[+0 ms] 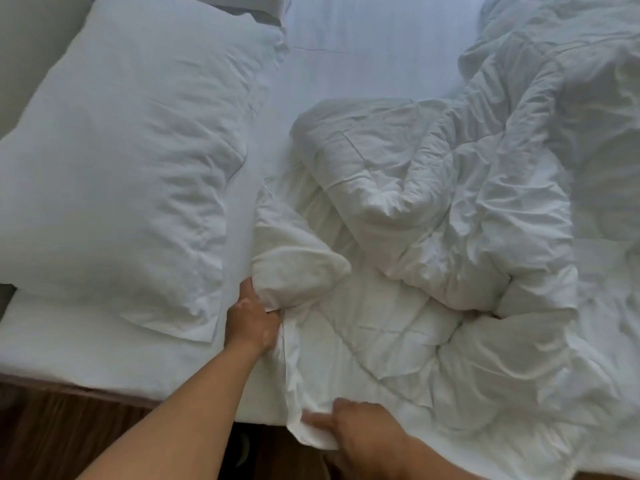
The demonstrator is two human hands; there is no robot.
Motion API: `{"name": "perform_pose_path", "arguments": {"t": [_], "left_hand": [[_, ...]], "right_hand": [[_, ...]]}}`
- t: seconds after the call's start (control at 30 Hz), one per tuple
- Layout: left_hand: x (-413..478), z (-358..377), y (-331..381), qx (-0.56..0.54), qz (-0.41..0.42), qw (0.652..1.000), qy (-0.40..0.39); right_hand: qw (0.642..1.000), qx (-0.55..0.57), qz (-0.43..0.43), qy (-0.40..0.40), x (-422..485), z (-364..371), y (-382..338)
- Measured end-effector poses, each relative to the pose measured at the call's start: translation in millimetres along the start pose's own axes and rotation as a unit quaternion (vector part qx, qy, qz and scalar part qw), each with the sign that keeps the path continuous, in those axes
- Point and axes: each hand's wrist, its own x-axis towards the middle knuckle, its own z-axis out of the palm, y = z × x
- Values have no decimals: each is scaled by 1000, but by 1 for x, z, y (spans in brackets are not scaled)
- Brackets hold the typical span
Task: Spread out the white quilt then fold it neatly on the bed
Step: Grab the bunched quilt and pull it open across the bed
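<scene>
Right hand (360, 427) pinches quilt (433, 237) edge; pillow (121, 168) beside left hand (254, 320)

A bedroom — a bed (363, 64) with a white fitted sheet fills the frame. A plump pillow (131, 161) lies upper left, a rumpled quilt (450, 220) right — dark wood floor (69, 438) lower left.

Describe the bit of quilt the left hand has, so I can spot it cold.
Start at the big pillow on the left of the bed; the crumpled white quilt lies just right of it. At its left edge, the left hand grips a puffy rounded fold, unlike the flat thin corner the right hand pinches.
</scene>
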Motion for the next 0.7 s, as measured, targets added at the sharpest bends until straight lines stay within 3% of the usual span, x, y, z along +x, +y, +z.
{"name": "perform_pose_path", "arguments": {"t": [0.1, 0.17, 0.27, 0.3, 0.37, 0.43, 0.47, 0.5, 0.57, 0.6, 0.7], "left_hand": [[13, -12, -26, -27, -26, 999, 8], [21, -16, -26, -30, -13, 998, 53], [26, -27, -9, 40, 173, 983, 46], [27, -32, -6, -18, 209, 977, 27], [25, -52, 2, -276, 153, 949, -23], [27, -73, -6, -510, 86, 850, -101], [30, -83, -12, -547, 58, 826, -122], [32, -92, -15, -516, 31, 848, -117], [40, -103, -25, -316, -4, 947, -61], [46, -104, -29, -210, -11, 977, -37], [55, -95, -35, 5, 51, 999, -16]], "right_hand": [[984, 72, 48, 155, 12, -41, 7], [942, 192, 63, 269, 32, -77, 1], [870, 377, 36, 316, 68, -134, -20], [869, 379, 10, 318, 79, -149, -29], [896, 312, -57, 311, 97, -162, -47], [934, 216, -104, 265, 110, -152, -61], [954, 157, -112, 228, 115, -141, -65], [972, 90, -109, 189, 119, -127, -66], [985, -47, -80, 142, 121, -98, -65], [983, -91, -67, 145, 119, -83, -64], [977, -137, -8, 162, 104, -32, -63]]}}
